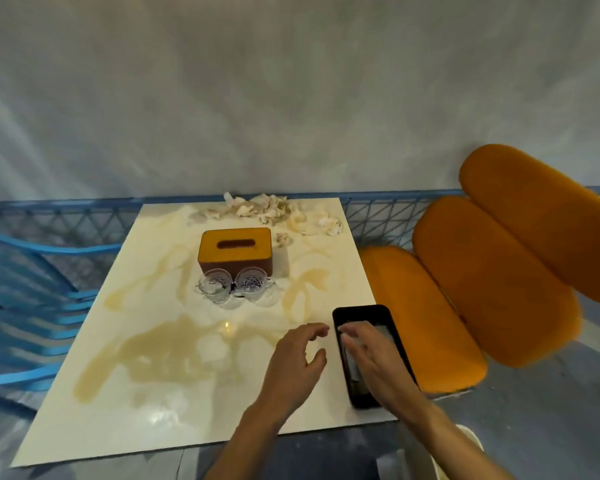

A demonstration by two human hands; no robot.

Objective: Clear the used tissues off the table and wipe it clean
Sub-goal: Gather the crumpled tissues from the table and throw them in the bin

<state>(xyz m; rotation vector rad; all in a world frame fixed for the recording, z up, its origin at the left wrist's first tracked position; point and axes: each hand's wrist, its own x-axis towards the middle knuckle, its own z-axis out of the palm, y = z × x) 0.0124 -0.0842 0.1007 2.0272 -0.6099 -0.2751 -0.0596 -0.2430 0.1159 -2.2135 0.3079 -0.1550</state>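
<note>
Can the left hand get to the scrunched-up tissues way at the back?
Probably, with a stretch: the left hand is open and empty, and bare table right of the tissue box leads to the tissues.

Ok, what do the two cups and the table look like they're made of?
Cups: clear glass, possibly plastic; see-through walls with a cut, faceted pattern. Table: glossy cream top, stone or laminate, unclear which; it mirrors a light spot.

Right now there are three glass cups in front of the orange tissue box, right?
Not quite. The head view shows two glass cups, not three. They do stand in front of the orange tissue box.
</note>
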